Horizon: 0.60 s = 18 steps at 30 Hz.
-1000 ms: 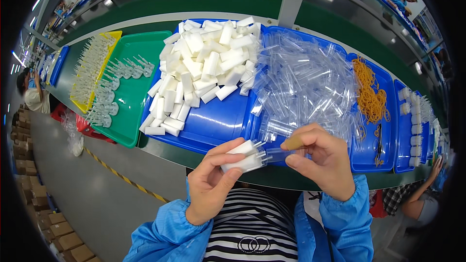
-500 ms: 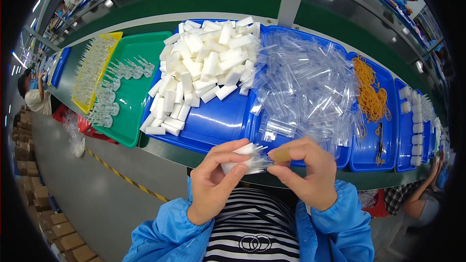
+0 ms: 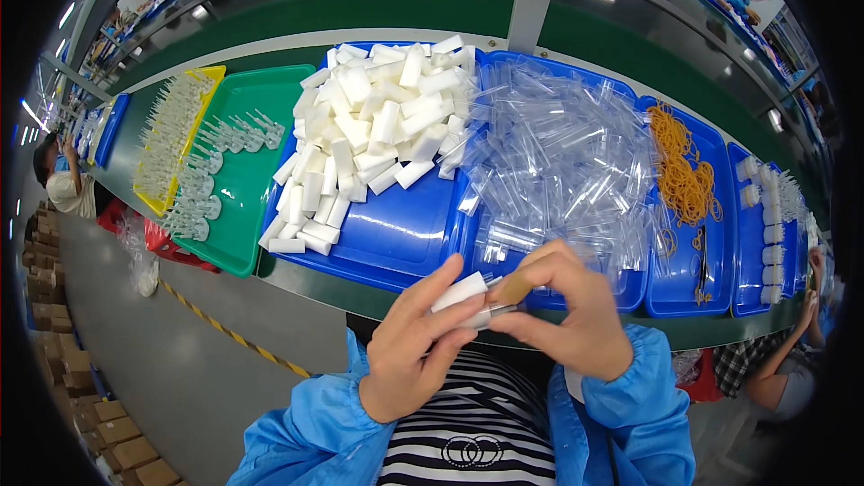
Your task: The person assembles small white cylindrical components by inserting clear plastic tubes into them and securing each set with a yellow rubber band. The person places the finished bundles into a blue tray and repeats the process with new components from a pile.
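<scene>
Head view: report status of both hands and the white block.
Left hand and right hand together pinching white block. Block inside clear sleeve, partly hidden. Nothing between hands and trays.

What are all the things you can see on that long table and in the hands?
White blocks: a big heap, white, in a blue tray.
Clear sleeves: a heap, see-through, next blue tray on the right.
Rubber bands: a tangle, orange, blue tray further right.
Clear plastic pieces: many, in a green tray.
Yellow tray: one, far left.
Cardboard boxes: several, brown, on the floor.
Left hand: holds a white block.
Right hand: pinches it too.
</scene>
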{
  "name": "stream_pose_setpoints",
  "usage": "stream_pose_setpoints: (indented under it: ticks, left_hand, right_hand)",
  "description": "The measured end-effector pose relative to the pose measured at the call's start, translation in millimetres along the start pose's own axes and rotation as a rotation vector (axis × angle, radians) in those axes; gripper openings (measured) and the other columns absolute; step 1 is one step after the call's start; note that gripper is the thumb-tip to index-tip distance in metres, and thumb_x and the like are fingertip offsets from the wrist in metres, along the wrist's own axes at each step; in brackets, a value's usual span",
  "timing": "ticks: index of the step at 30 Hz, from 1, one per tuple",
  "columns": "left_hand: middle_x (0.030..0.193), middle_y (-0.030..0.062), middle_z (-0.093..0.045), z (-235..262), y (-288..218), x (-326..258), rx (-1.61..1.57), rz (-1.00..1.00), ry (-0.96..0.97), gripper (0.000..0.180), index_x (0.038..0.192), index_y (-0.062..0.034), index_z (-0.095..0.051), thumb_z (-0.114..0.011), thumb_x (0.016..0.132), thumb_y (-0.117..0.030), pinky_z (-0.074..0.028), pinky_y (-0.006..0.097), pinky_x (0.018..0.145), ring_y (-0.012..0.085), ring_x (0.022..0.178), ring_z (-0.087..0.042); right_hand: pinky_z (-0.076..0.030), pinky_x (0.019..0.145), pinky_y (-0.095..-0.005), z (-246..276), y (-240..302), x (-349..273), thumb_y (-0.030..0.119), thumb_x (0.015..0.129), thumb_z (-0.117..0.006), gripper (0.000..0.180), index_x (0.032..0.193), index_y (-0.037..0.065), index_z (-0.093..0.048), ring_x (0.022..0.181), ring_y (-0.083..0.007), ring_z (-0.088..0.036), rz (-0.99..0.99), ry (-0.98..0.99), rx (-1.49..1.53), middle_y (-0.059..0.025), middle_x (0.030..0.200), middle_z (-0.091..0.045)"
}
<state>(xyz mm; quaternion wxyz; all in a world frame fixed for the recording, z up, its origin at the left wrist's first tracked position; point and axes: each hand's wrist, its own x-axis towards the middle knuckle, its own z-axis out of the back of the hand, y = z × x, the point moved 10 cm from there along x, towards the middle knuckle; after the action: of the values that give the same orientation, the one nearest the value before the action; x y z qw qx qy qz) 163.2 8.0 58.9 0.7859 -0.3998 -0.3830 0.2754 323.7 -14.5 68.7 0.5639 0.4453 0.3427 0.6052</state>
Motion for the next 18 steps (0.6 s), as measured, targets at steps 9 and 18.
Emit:
stream_pose_setpoints:
  ticks: [9, 18]
  left_hand:
    - [0.134, 0.0203, -0.051, 11, 40, -13, -0.684, 0.299, -0.117, 0.035, 0.127, 0.0067, -0.057, -0.066, 0.094, -0.003, -0.058, 0.039, 0.096, 0.0330, 0.126, -0.056]
    - [0.128, 0.0204, -0.054, 4, 39, -20, -0.633, 0.249, 0.018, 0.036, 0.122, 0.0054, -0.060, -0.069, 0.087, 0.009, -0.060, 0.036, 0.095, 0.0285, 0.117, -0.062]
  right_hand:
    - [-0.046, 0.088, -0.0351, 6, -12, -8, 0.009, 0.075, -0.085, 0.027, 0.096, 0.008, -0.069, 0.094, -0.0210, -0.059, -0.109, -0.076, 0.205, -0.0033, 0.095, -0.069]
    - [-0.039, 0.106, -0.0499, -12, 1, -14, 0.016, 0.071, -0.089, 0.032, 0.092, 0.010, -0.065, 0.108, -0.0254, -0.059, 0.085, 0.031, -0.082, -0.0089, 0.112, -0.063]
